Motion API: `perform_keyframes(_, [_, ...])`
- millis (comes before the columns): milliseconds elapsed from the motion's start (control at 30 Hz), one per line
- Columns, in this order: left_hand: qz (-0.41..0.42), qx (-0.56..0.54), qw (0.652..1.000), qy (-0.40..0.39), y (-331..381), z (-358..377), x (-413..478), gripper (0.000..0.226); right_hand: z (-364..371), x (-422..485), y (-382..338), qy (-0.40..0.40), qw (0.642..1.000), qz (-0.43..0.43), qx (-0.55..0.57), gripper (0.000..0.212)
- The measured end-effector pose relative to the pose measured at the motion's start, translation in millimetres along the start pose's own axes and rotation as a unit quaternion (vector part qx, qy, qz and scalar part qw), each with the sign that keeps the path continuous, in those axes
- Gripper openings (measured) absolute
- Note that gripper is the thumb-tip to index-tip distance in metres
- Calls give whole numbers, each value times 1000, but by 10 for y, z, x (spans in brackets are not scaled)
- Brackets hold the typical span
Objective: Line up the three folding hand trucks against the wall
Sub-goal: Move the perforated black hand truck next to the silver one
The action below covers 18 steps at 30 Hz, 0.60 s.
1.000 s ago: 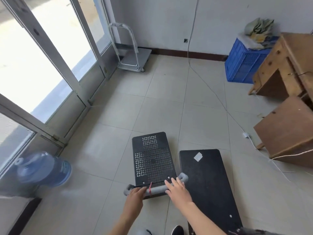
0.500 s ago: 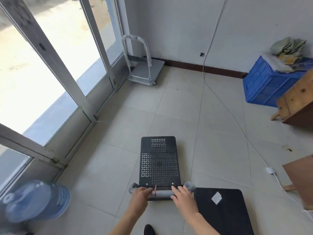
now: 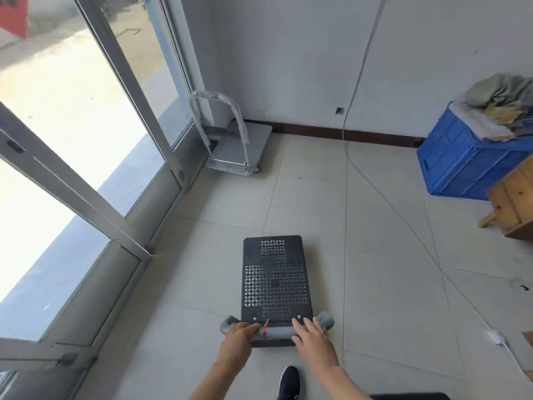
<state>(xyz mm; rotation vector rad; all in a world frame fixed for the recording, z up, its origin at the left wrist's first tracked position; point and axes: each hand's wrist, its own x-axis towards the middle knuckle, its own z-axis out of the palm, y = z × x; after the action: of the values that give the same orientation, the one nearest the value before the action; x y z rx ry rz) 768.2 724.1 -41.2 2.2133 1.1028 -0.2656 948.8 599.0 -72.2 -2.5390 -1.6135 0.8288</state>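
A black hand truck (image 3: 276, 278) with a perforated deck stands on the tiled floor just ahead of me, its grey padded handle (image 3: 278, 332) nearest me. My left hand (image 3: 237, 339) is wrapped around the handle's left part. My right hand (image 3: 312, 337) lies on its right part, fingers spread over the bar. A silver hand truck (image 3: 240, 153) with its handle upright stands in the far left corner against the wall. The edge of a third, black hand truck (image 3: 409, 396) shows at the bottom right.
Glass doors with metal frames (image 3: 95, 180) run along the left. A blue crate (image 3: 473, 163) with cloth on top and a wooden piece of furniture (image 3: 510, 203) stand at the right. Thin cables (image 3: 403, 215) cross the floor. My black shoe (image 3: 289, 382) is behind the truck.
I have rolled the perforated black truck forward towards the far wall and the silver truck. The other black truck has dropped behind to the bottom right, and the water bottle has left the view.
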Motion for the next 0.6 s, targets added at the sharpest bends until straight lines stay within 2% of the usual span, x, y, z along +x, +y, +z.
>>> perform_keyframes(200, [0,17,1000,1,99,-614,1125,61,-623,1116,2,-14,1000,19,12,47])
perform_keyframes(433, [18,17,1000,9,99,-1287,2411,53,-1227,2360,66,-2,999,38,31,48])
perform_keyframes(600, [31,32,999,2,20,-1793,3347,65,-1668,3265,-2,-2,998,57,40,49])
